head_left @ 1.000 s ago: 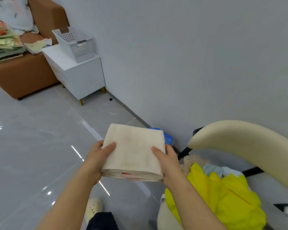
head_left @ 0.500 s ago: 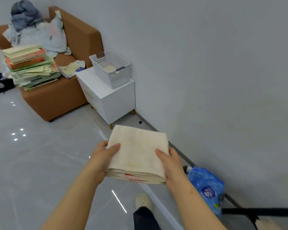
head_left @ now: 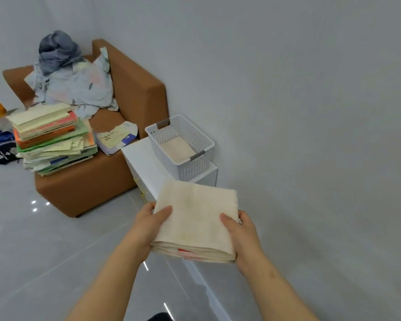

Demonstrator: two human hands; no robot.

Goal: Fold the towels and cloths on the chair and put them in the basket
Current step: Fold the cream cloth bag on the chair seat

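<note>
**Folded cream towel gripped in both hands, just short of the basket**

Nearest the viewer: two bare forearms reaching forward from the bottom edge and angling slightly toward each other. Left hand (head_left: 148, 224) closed on the left edge of the folded towel (head_left: 196, 218), thumb lying flat on top and pointing right, fingers tucked underneath out of sight. Right hand (head_left: 243, 237) clamped on the right edge in the same way, thumb on top and pointing left, fingers wrapped below.

Between the two hands: the towel, held flat and roughly level above the glossy grey floor (head_left: 56, 262). Close to square, so no clear long axis. Stacked fold layers facing the viewer along the near edge, with a sliver of red print showing among them. Far edge pointing toward the basket.

Just beyond the towel: a white perforated basket (head_left: 195, 169) with grey handles, standing on a low white cabinet (head_left: 144, 163) against the pale wall (head_left: 310, 112). Inside, lying flat on the bottom, a second cream cloth (head_left: 177, 149).

Further left and back: a brown armchair (head_left: 90, 181), with a leaning stack of books (head_left: 53, 140) on its near seat edge. Behind the books, a heap of pale and grey laundry (head_left: 72, 84).
</note>
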